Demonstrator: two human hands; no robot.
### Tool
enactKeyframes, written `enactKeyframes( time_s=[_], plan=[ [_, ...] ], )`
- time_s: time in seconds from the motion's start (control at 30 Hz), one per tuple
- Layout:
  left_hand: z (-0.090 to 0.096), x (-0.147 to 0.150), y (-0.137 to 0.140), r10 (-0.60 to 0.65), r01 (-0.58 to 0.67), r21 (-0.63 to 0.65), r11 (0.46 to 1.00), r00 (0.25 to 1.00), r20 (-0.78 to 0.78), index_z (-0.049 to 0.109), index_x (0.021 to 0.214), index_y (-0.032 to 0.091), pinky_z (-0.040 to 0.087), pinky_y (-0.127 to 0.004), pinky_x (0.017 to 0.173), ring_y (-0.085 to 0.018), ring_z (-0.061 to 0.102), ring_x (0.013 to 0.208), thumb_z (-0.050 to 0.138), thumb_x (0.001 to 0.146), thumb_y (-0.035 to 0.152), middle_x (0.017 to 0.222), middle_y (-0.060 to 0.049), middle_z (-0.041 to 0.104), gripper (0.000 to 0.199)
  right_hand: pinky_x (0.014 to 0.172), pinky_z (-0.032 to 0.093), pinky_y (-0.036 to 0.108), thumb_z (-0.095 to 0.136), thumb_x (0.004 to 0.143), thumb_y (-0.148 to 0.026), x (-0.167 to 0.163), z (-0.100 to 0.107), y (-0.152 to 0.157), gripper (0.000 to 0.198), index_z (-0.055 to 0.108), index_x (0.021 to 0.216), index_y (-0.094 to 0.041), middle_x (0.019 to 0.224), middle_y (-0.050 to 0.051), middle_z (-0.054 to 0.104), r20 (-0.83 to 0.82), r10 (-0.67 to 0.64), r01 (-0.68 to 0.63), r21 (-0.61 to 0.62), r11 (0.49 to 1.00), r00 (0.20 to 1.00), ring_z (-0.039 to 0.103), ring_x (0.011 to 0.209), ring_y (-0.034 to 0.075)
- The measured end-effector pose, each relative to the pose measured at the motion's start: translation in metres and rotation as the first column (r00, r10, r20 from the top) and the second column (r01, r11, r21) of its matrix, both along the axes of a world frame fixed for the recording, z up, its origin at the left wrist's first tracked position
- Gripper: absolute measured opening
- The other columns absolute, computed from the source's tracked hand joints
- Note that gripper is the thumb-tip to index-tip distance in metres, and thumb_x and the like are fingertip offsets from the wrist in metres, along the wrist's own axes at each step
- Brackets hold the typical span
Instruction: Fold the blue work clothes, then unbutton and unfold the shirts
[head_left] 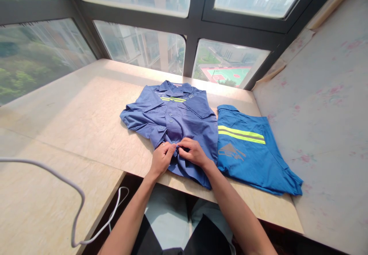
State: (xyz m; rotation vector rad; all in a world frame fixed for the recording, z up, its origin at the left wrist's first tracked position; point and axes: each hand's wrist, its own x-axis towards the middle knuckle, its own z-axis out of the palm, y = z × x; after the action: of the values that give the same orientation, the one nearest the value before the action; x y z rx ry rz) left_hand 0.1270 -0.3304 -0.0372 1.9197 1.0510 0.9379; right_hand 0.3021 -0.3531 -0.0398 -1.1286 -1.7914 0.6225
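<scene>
A blue-purple work shirt (192,128) with a collar, buttons and a yellow reflective stripe lies front up, its sleeves folded inward. My left hand (163,155) pinches the shirt's front edge low on the button line. Close beside it, my right hand (192,151) grips the same bunched cloth, thumb and fingers together. The fingertips of both hands nearly meet there; the button between them, if any, is hidden. Higher up the front, several buttons (170,121) show.
Right of the shirt lies a folded blue garment (250,163) with yellow stripes and a grey logo. A white cable (77,193) crosses the left of the pale stone-look sill (86,105). Windows (143,48) stand behind, a floral-papered wall (327,105) at right.
</scene>
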Motion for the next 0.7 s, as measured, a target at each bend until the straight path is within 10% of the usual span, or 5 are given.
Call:
enactKeyframes(
  time_s=[0.7],
  plan=[
    [-0.0029, 0.0002, -0.004, 0.007, -0.006, 0.086, 0.996, 1.0, -0.013, 0.063, 0.088, 0.019, 0.046, -0.033, 0.083, -0.019, 0.06, 0.088, 0.059, 0.089, 0.029, 0.088, -0.004, 0.064, 0.011, 0.077, 0.049, 0.029, 0.053, 0.093, -0.022, 0.0018, -0.0066, 0.006, 0.019, 0.072, 0.095, -0.019, 0.088, 0.005, 0.067, -0.145, -0.036, 0.021, -0.105, 0.994, 0.989, 0.063, 0.083, 0.017]
  ],
)
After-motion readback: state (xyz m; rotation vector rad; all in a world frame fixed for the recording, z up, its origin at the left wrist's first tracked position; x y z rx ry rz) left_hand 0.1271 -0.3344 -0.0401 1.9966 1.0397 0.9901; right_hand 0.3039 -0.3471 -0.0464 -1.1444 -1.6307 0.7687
